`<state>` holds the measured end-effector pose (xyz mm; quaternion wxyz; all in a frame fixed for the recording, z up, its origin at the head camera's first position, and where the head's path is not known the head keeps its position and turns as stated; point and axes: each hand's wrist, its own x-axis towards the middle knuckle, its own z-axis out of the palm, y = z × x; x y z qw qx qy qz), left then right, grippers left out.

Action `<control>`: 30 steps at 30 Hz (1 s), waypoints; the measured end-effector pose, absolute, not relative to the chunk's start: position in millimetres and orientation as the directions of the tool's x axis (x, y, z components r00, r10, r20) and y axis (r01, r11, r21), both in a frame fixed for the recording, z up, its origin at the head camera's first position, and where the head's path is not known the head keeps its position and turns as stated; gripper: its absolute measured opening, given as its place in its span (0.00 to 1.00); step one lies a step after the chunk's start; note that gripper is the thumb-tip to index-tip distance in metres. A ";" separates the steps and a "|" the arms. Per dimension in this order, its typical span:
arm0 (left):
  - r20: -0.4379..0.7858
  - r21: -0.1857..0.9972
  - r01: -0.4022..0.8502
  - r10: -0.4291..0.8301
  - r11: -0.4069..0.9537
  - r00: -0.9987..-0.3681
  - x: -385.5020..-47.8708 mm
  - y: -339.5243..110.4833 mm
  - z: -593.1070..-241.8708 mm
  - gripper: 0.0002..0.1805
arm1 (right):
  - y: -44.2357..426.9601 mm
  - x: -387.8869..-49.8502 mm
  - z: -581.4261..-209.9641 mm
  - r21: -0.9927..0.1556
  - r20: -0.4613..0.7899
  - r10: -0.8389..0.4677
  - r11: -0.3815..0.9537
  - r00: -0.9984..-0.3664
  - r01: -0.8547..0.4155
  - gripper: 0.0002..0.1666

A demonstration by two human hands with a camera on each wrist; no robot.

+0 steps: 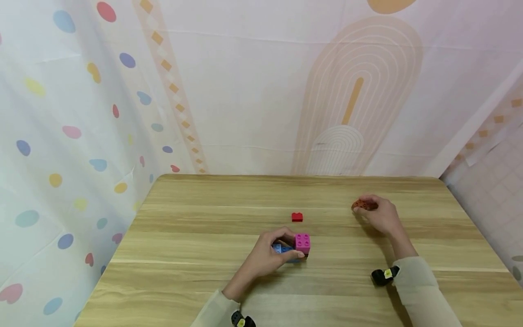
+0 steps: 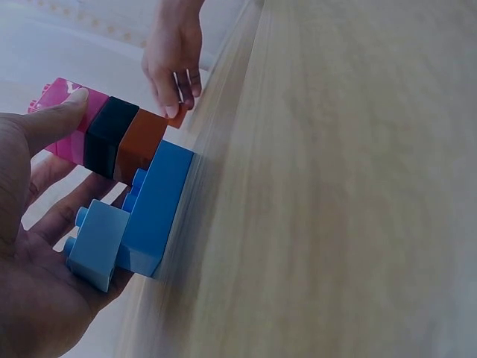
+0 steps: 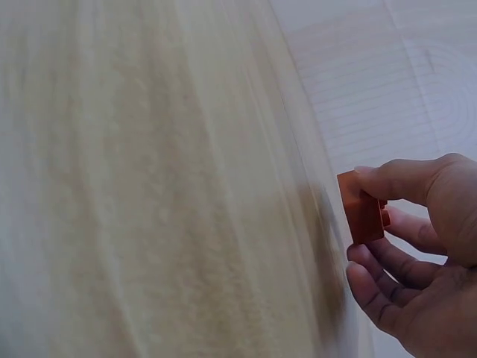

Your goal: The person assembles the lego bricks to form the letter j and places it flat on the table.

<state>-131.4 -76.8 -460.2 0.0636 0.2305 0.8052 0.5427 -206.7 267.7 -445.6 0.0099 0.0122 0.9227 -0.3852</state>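
My left hand [image 1: 267, 254] grips a built stack of toy bricks over the near middle of the table, with the thumb along its pink top. The stack has a long blue brick [image 2: 158, 212] at the bottom. On one end sits a light blue brick [image 2: 100, 242]; on the other rise a brown-orange brick [image 2: 140, 145], a dark brick [image 2: 109, 136] and pink bricks [image 1: 302, 243]. Farther right, my right hand [image 1: 382, 215] pinches a separate orange-brown brick [image 3: 363, 209] between thumb and fingers, its studs facing the palm. Whether that brick touches the table I cannot tell.
A small red brick [image 1: 297, 217] lies on the wooden table [image 1: 196, 227], just beyond the held stack. A patterned cloth [image 1: 253, 91] hangs along the table's far edge and left side. Black straps with cameras [image 1: 384, 275] sit at both wrists.
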 end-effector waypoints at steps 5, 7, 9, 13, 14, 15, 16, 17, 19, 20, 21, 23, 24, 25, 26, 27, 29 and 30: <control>0.153 0.904 0.306 0.445 0.297 -0.882 -131.2 -76.3 -460.8 0.15 | 265.7 -201.9 -445.1 -0.716 -0.040 0.006 0.697 -0.999 0.033 0.30; 0.155 0.903 0.309 0.446 0.298 -0.882 -131.1 -76.1 -461.1 0.15 | 264.5 -200.1 -445.1 -0.718 -0.040 0.002 0.695 -0.999 0.030 0.30; 0.152 0.904 0.306 0.446 0.298 -0.882 -131.0 -76.0 -461.0 0.15 | 262.8 -198.5 -444.4 -0.721 -0.034 -0.006 0.693 -0.999 0.020 0.29; 0.145 0.904 0.300 0.441 0.305 -0.886 -130.8 -75.9 -460.6 0.15 | 258.3 -195.1 -442.3 -0.726 -0.030 -0.014 0.687 -0.999 0.012 0.29; 0.143 0.904 0.298 0.441 0.306 -0.886 -130.9 -75.9 -460.5 0.15 | 257.0 -194.3 -441.6 -0.729 -0.027 -0.014 0.684 -1.000 0.010 0.29; 0.141 0.904 0.297 0.441 0.306 -0.886 -131.0 -75.9 -460.4 0.15 | 255.6 -193.3 -440.9 -0.732 -0.025 -0.017 0.681 -1.000 0.007 0.29; 0.141 0.904 0.297 0.442 0.307 -0.886 -131.1 -75.9 -460.3 0.15 | 254.2 -192.4 -440.2 -0.734 -0.022 -0.017 0.679 -1.000 0.005 0.29; 0.140 0.904 0.296 0.441 0.308 -0.887 -131.3 -75.9 -460.1 0.15 | 252.8 -191.3 -439.4 -0.740 -0.016 -0.019 0.673 -1.000 -0.001 0.28; 0.136 0.906 0.291 0.440 0.307 -0.887 -131.4 -76.0 -459.5 0.15 | 249.8 -189.2 -437.9 -0.746 -0.001 -0.024 0.666 -1.000 -0.015 0.28; 0.134 0.906 0.290 0.441 0.307 -0.888 -131.5 -76.0 -459.2 0.15 | 248.5 -188.3 -437.4 -0.750 0.006 -0.026 0.662 -1.000 -0.022 0.28; 0.134 0.907 0.289 0.441 0.307 -0.888 -131.5 -76.0 -459.0 0.15 | 247.2 -187.3 -436.9 -0.752 0.012 -0.031 0.658 -0.999 -0.029 0.28; 0.132 0.908 0.286 0.440 0.305 -0.888 -131.5 -76.0 -458.6 0.15 | 244.5 -185.2 -436.1 -0.760 0.022 -0.036 0.649 -0.999 -0.040 0.28; 0.131 0.909 0.285 0.442 0.304 -0.887 -131.5 -76.0 -458.6 0.15 | 243.2 -184.2 -435.7 -0.761 0.027 -0.039 0.647 -0.999 -0.046 0.28; 0.132 0.909 0.286 0.442 0.303 -0.887 -131.4 -76.1 -458.6 0.15 | 241.8 -183.3 -435.4 -0.764 0.033 -0.042 0.644 -0.999 -0.053 0.27; 0.132 0.910 0.286 0.443 0.301 -0.887 -131.4 -76.2 -458.7 0.15 | 240.4 -182.3 -435.0 -0.768 0.039 -0.044 0.638 -0.998 -0.058 0.27; 0.134 0.910 0.287 0.443 0.299 -0.886 -131.3 -76.3 -458.7 0.15 | 239.0 -181.4 -434.6 -0.771 0.043 -0.047 0.633 -0.998 -0.064 0.27; 0.135 0.911 0.287 0.442 0.297 -0.887 -131.2 -76.5 -458.8 0.15 | 236.0 -179.6 -433.3 -0.773 0.052 -0.053 0.630 -0.997 -0.074 0.27; 0.135 0.911 0.287 0.442 0.297 -0.887 -131.0 -76.7 -458.8 0.15 | 234.6 -178.7 -432.6 -0.772 0.057 -0.057 0.631 -0.997 -0.080 0.27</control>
